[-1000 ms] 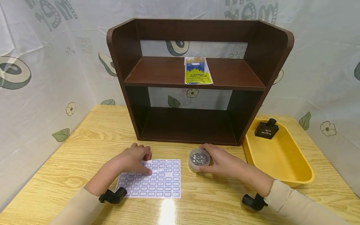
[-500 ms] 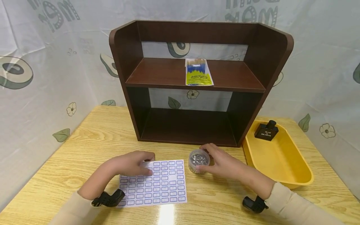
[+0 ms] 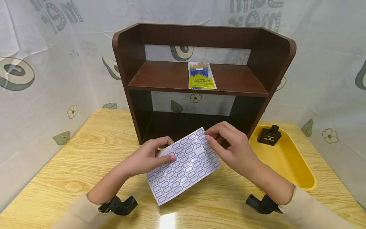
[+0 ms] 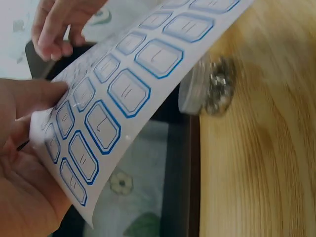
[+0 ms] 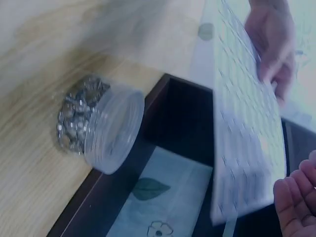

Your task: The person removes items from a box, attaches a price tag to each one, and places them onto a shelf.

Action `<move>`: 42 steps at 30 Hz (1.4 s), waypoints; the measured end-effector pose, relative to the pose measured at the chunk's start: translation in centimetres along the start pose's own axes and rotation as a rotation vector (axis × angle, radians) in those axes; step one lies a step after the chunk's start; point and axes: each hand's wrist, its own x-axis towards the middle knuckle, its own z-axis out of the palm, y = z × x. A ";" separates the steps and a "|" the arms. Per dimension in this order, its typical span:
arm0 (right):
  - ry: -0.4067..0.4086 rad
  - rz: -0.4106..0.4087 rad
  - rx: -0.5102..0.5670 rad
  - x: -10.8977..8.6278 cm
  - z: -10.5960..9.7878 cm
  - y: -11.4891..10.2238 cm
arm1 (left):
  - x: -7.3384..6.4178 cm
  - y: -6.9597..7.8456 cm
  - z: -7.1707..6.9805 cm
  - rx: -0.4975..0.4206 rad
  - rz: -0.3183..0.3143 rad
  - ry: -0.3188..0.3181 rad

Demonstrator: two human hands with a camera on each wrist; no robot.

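Observation:
My left hand (image 3: pixel 151 156) holds a white sheet of blue-framed label stickers (image 3: pixel 183 168), thumb on top and fingers beneath. The sheet is raised and tilted over the table, and bends in the left wrist view. My right hand (image 3: pixel 233 146) is at the sheet's upper right corner, its thumb and fingertips close to the edge. In the right wrist view, the fingers (image 5: pixel 296 190) sit loosely bent beside the sheet's edge. A clear plastic tub (image 5: pixel 106 128) of small silvery pieces stands on the table; the sheet and right hand hide it in the head view.
A dark brown two-tier shelf (image 3: pixel 200 92) stands at the back. On its upper board lies a paintbrush pack (image 3: pixel 201 76). To the right, a yellow tray (image 3: pixel 286 159) holds a black bottle (image 3: pixel 269 135). The wooden table (image 3: pixel 114 140) extends around them.
My left hand has lifted the sticker sheet off the table, moving it rightward and tilting it. My right hand has let go of the tub and risen to the sheet's corner.

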 end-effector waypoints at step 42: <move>-0.046 -0.059 0.051 -0.1 2.0 -3.0 | -0.6 2.8 4.3 0.034 0.395 0.304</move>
